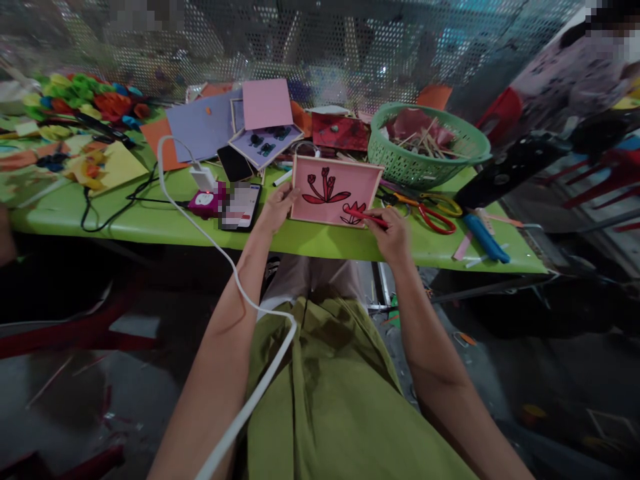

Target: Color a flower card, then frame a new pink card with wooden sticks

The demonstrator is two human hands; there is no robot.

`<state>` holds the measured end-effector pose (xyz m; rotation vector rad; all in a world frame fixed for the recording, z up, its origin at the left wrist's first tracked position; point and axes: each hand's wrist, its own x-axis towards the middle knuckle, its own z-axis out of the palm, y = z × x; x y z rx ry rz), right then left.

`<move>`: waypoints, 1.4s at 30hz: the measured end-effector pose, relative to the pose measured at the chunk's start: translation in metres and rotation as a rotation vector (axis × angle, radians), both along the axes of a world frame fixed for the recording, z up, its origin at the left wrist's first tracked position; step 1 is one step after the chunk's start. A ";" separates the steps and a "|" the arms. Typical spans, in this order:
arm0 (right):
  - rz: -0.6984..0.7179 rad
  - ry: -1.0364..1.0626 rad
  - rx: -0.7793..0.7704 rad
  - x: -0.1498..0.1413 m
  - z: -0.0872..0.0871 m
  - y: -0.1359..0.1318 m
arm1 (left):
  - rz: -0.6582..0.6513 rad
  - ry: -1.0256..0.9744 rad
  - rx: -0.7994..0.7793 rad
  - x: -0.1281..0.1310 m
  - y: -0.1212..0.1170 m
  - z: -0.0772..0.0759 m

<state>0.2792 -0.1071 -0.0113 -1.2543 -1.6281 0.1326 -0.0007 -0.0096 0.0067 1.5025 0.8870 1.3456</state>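
A pink card [320,212] with a pale frame round its edge stands tilted at the front of the green table. Red flowers with dark outlines are drawn on it, a large one in the middle and a smaller one at lower right. My left hand [279,205] grips the card by its left edge. In my right hand [393,233] is a red marker [373,218], its tip at the small flower. Right of the card lie scissors with orange handles [434,219]. A phone with a lit screen [247,207] rests left of my left hand.
The green table [320,248] carries a green basket [425,172] of sticks, coloured cards, a purple power socket [204,202], and a blue-handled tool [485,238]. A white cable [220,250] crosses over my left arm. Crumpled coloured paper [83,93] lies at far left. A person [565,73] is at upper right.
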 end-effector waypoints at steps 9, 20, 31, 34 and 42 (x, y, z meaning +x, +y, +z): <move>-0.043 0.033 0.019 0.001 -0.001 -0.001 | -0.007 -0.019 -0.034 0.000 0.000 0.002; -0.011 0.015 0.023 0.001 -0.002 0.000 | -0.018 -0.025 -0.066 0.000 -0.003 0.006; -0.049 0.008 -0.007 -0.001 -0.001 0.000 | -0.007 -0.041 -0.089 0.001 -0.003 0.005; -0.041 0.046 0.012 0.000 -0.003 0.001 | -0.012 -0.033 -0.083 0.000 -0.004 0.006; -0.010 0.012 0.002 0.001 -0.002 0.001 | -0.005 -0.015 -0.043 -0.001 0.001 0.000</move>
